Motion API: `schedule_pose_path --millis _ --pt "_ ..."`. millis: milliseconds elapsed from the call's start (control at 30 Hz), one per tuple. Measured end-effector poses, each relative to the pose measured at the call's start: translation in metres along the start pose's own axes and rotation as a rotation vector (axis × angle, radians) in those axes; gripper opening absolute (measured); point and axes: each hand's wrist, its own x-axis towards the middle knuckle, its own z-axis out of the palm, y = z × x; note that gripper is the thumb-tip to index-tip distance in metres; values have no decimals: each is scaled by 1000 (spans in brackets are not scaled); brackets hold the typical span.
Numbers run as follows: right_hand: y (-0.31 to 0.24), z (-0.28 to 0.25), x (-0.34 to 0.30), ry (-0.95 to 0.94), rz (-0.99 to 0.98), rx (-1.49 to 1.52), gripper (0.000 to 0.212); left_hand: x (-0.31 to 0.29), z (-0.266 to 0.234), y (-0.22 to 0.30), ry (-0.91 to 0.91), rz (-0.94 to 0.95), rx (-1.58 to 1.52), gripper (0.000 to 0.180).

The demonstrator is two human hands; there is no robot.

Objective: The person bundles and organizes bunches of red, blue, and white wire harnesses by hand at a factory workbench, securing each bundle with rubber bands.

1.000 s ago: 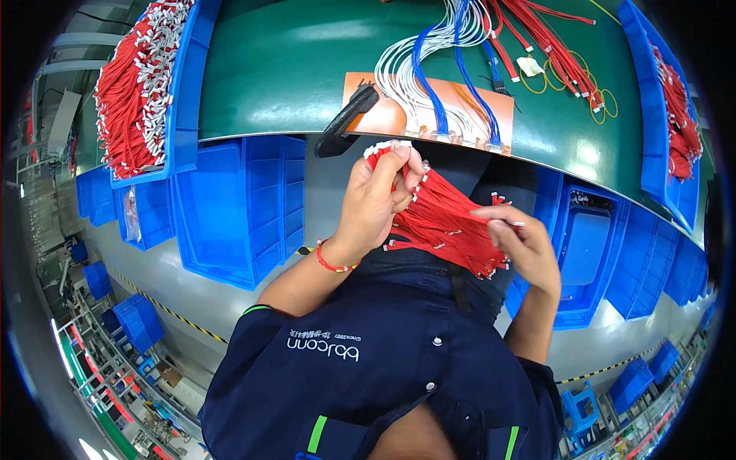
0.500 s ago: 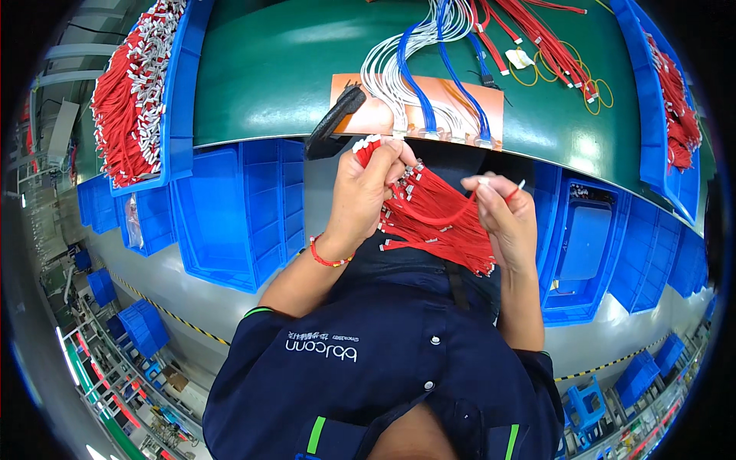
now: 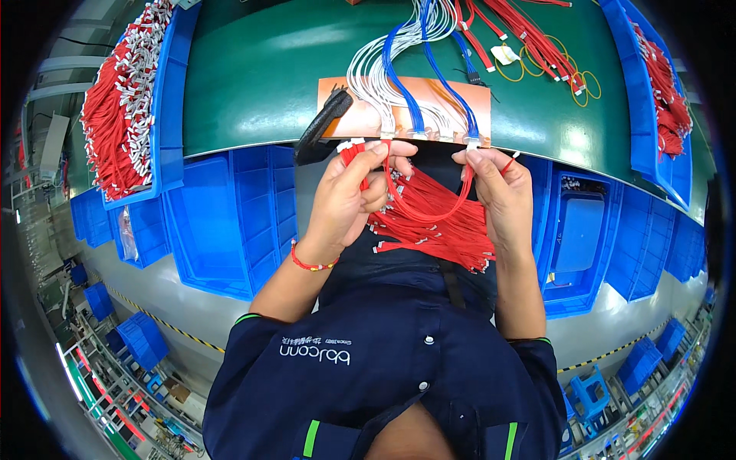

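Note:
My left hand point(image 3: 351, 188) is closed around a few red cables with white connectors, just under the near edge of a copper-coloured board point(image 3: 333, 88). From it a red cable point(image 3: 438, 220) sags in a loop to my right hand point(image 3: 500, 195). Thumb and fingers of the right hand pinch this cable's end against a connector point(image 3: 473, 143) on the board's edge, where blue wires point(image 3: 460, 107) arrive. The cable's other end meets the connector point(image 3: 387, 136) of the white wires point(image 3: 359, 77). A second red cable end pokes out of my right hand. Below lies a pile of red cables point(image 3: 452, 241).
A black curved piece point(image 3: 322, 126) sticks out at the board's left. Blue bins of red cables flank the green table point(image 3: 261, 84), one left point(image 3: 170, 107), one right point(image 3: 652, 115). More red cables point(image 3: 537, 46) and yellow rings point(image 3: 590, 88) lie far right. Blue crates point(image 3: 211, 230) stand below.
My right hand has moved up to the board's edge, bringing the red cable's end to the blue wires' connector. The left hand's fingers have loosened and spread slightly beside the white wires' connector.

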Motion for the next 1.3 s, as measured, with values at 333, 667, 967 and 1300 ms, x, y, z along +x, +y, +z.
schedule_pose_path --millis 333,667,967,1300 --pt "2 3 -1 42 90 177 19 -15 1 -5 -1 -65 -51 35" --pt "2 2 0 34 105 162 19 -13 4 -5 -8 -55 -45 36" --pt "5 13 -5 93 112 297 25 -9 4 -5 -26 -52 -48 36" --pt "0 4 -5 3 146 229 28 6 2 -2 -62 4 -66 38"
